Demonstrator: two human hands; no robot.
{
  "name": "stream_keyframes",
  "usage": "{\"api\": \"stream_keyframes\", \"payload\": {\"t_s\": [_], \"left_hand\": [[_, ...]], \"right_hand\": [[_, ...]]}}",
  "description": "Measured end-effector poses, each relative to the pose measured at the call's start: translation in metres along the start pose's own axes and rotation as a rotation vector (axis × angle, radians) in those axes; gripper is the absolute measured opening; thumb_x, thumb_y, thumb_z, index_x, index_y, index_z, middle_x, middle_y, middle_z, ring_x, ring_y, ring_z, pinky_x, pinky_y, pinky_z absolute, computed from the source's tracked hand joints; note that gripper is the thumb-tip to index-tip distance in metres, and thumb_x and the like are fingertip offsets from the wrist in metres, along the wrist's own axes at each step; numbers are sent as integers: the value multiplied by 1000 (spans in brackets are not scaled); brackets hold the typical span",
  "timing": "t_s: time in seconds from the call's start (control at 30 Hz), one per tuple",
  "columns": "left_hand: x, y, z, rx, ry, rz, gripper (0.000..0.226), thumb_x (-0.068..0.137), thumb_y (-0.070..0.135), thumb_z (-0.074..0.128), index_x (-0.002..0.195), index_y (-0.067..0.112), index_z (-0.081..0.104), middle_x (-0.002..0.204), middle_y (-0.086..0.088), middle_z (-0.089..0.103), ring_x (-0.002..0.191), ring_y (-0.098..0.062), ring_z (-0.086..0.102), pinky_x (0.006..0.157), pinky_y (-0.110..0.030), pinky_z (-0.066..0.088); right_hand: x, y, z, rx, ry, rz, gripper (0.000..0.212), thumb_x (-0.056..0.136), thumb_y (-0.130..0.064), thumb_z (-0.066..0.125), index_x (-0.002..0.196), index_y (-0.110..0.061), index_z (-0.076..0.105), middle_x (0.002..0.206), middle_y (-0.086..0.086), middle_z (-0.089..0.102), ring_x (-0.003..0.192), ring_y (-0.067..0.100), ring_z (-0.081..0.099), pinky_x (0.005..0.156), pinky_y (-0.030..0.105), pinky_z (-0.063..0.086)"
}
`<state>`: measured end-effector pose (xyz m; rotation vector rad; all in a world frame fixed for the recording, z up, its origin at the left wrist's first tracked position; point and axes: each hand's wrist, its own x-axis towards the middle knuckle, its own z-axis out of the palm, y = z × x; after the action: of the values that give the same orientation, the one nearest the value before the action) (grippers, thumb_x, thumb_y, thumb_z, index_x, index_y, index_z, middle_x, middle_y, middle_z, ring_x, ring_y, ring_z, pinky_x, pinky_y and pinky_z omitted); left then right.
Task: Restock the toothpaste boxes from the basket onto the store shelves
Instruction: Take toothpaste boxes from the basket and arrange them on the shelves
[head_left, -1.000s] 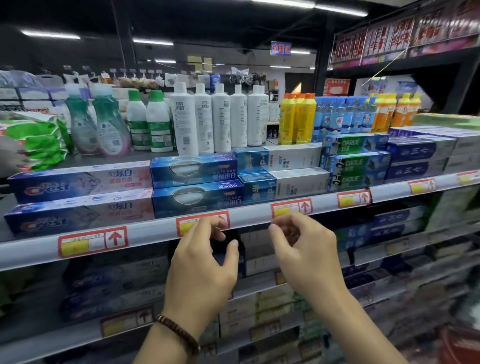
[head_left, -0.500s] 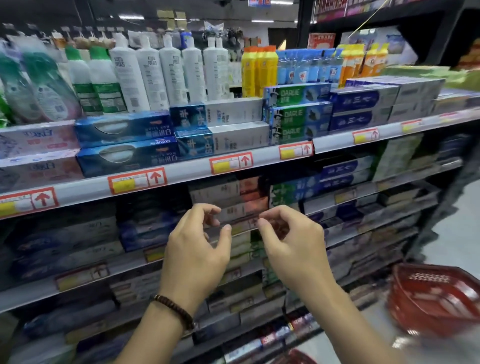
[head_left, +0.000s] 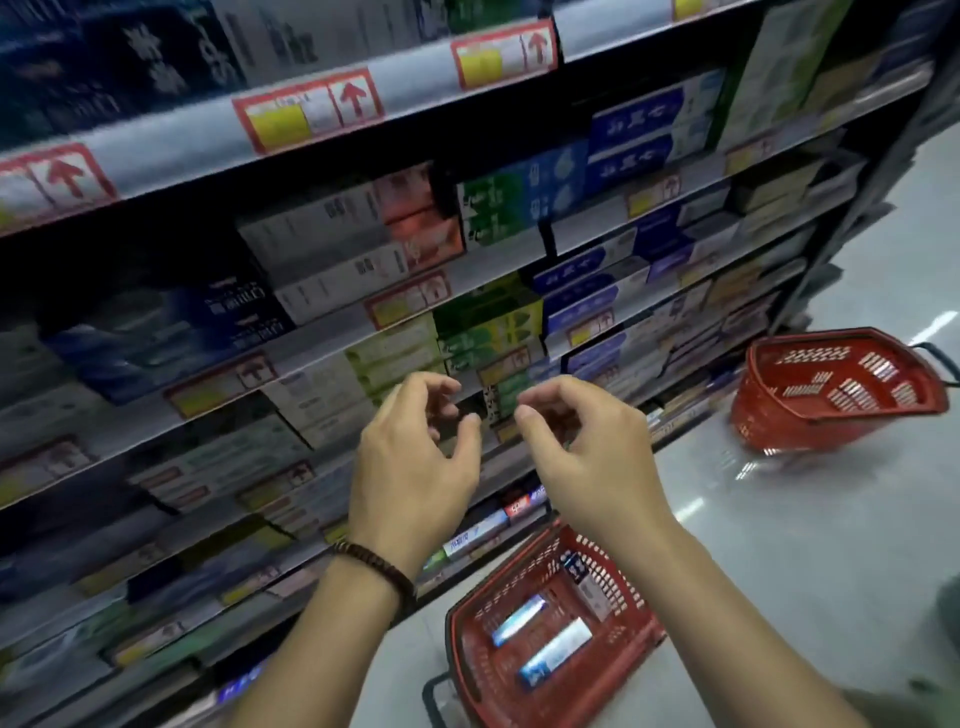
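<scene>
My left hand (head_left: 410, 467) and right hand (head_left: 587, 457) hang side by side before the store shelves (head_left: 415, 78). Their fingers are loosely curled and hold nothing. A bead bracelet (head_left: 379, 564) circles my left wrist. At 6 o'clock the red basket (head_left: 470, 670) sits on the floor (head_left: 805, 545) with toothpaste boxes (head_left: 556, 652) lying inside. A second red basket (head_left: 769, 421) stands at 3 o'clock.
</scene>
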<state>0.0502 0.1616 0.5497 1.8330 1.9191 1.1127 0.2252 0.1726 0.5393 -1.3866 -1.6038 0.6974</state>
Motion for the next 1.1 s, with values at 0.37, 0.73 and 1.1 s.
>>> {"api": "stream_keyframes", "payload": {"t_s": [0.37,0.73,1.1], "left_hand": [[-16,-82,91,-6,-170,-47,21,96,29,71,113,30,59,101,12,61,88,2,58,70,-5,42],[-54,-172,216,-2,-327,-142,20,96,30,69,114,30,59,102,10,63,87,-6,60,73,-15,47],[-119,-260,326,-33,-450,-141,22,93,29,72,111,32,61,103,13,63,87,-8,62,76,-29,56]], "right_hand": [[-37,103,37,-25,40,271,6,98,-28,71,99,-29,76,86,-13,70,81,6,65,65,14,44],[-75,239,88,-2,89,494,7,98,-26,70,99,-29,76,84,-13,71,80,6,66,67,15,49],[-137,362,154,-71,138,519,8,96,-25,75,103,-27,74,90,-15,69,87,5,67,71,13,51]]}}
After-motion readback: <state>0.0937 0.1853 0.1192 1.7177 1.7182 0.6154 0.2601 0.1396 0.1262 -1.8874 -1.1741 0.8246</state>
